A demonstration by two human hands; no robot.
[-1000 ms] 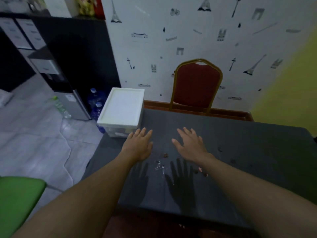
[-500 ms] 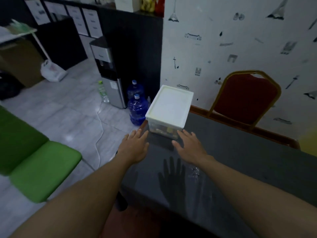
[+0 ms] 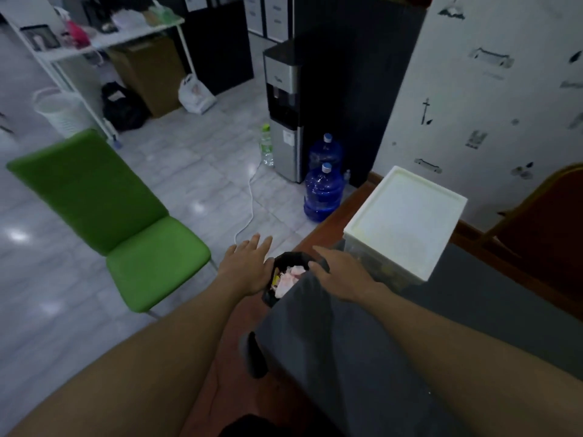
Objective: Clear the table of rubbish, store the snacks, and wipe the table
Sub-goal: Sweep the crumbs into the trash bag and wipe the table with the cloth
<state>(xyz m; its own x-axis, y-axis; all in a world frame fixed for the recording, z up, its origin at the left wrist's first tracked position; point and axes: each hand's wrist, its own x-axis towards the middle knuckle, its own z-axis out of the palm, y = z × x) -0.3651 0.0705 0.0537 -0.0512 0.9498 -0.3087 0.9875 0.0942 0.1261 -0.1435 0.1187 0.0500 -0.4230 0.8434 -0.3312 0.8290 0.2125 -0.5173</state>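
At the table [image 3: 473, 310] corner, the left hand [image 3: 244, 268] and right hand [image 3: 342, 274], flat and empty, now flank the bin [image 3: 290, 256] instead of facing the box [image 3: 407, 216].

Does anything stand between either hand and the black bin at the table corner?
Nothing visible: left hand and right hand flank the black bin at its rim; the white-lidded box sits off to the right.

A black bin [image 3: 294, 257] stands at the frame's centre, just off the desk's near corner, open-topped and holding crumpled pink and white rubbish [image 3: 288, 279]. Right of it a clear box [image 3: 372, 263] with a shut white lid [image 3: 407, 212] sits upright on the grey-covered desk [image 3: 362, 357], its contents blurred
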